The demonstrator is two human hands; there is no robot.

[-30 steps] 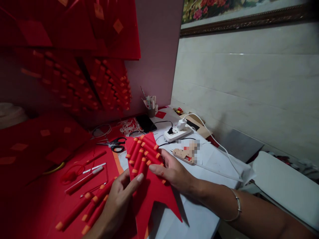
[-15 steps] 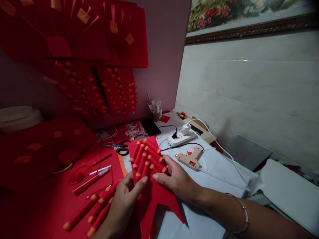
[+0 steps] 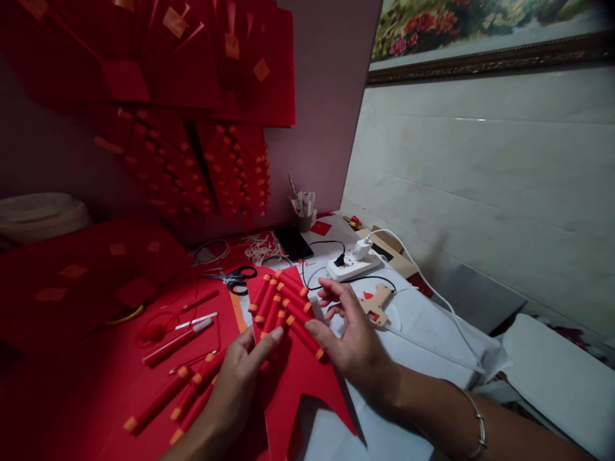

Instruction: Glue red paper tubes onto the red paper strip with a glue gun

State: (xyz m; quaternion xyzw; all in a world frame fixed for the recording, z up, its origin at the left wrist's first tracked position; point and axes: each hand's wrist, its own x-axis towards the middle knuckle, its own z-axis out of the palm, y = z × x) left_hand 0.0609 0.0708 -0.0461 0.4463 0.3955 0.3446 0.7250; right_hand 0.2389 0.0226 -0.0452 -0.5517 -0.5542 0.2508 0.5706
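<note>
A red card banner (image 3: 305,378) with a forked lower end is tilted up in front of me. Red paper rolls (image 3: 271,312) with orange ends lie on its upper part in two slanting columns. My left hand (image 3: 240,371) grips the banner's left edge, thumb over the front near the lowest left roll. By the right edge is my right hand (image 3: 360,349), fingers raised and apart, its thumb close to or touching the lowest right roll (image 3: 306,337). Behind those fingers, a beige glue gun (image 3: 378,302) rests on the white table covering, its nozzle hidden.
Loose red rolls (image 3: 158,398), a white-capped red pen (image 3: 177,342) and scissors (image 3: 235,276) lie to the left. Farther back are a phone (image 3: 293,244), a white power strip (image 3: 353,264) with cords, and a cup of tools (image 3: 303,218). Red paper decorations (image 3: 235,166) hang at upper left.
My right hand has lifted its fingers off the banner's edge and shifted right, over the glue gun's nozzle. The lowest right roll now shows fully. My left hand keeps its grip.
</note>
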